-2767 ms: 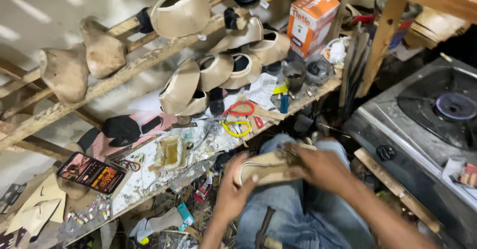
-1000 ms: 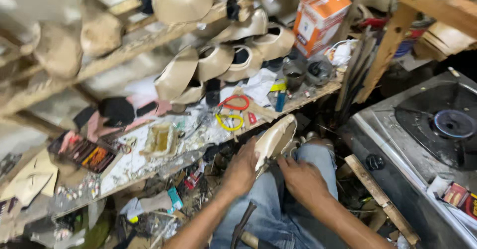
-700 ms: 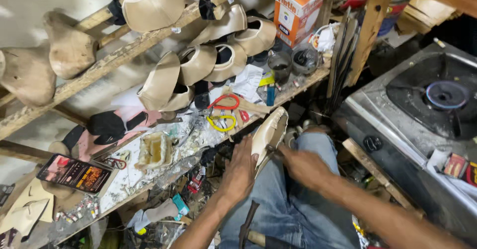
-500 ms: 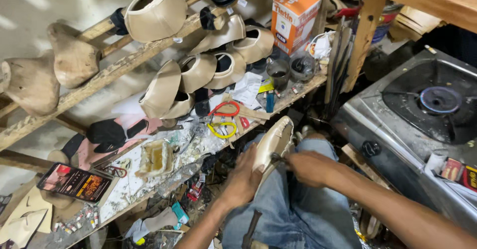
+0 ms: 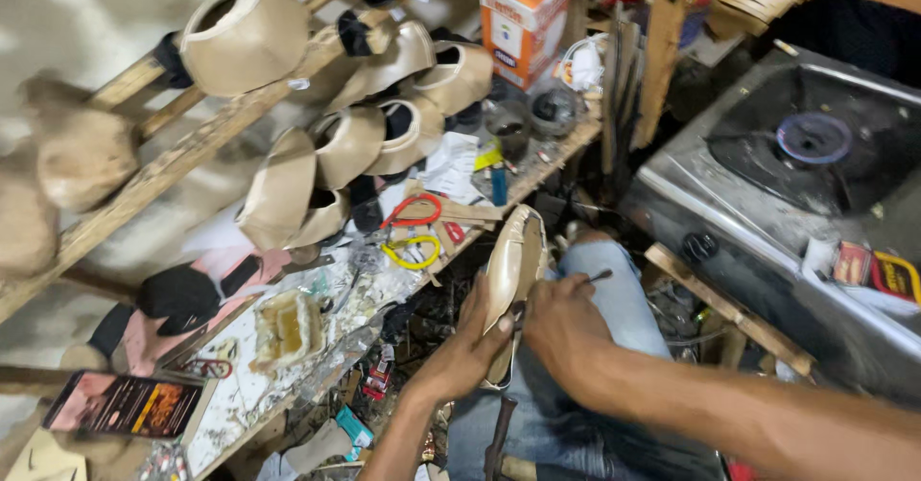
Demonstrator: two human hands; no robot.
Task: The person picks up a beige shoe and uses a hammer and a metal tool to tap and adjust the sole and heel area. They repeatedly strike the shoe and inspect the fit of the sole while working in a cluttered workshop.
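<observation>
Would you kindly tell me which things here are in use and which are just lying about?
In use: beige shoe sole, held by left hand; thin tool in right hand.
Lying about: orange box, red scissors, yellow scissors, gas stove.

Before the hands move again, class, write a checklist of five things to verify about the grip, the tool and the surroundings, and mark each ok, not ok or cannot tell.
1. Left hand grips the beige shoe from behind: ok.
2. Right hand holds the thin tool: ok.
3. Tool tip touching the shoe: cannot tell.
4. Shoe held above the lap, apart from the cluttered bench: ok.
5. Gas stove burner off: cannot tell.
</observation>
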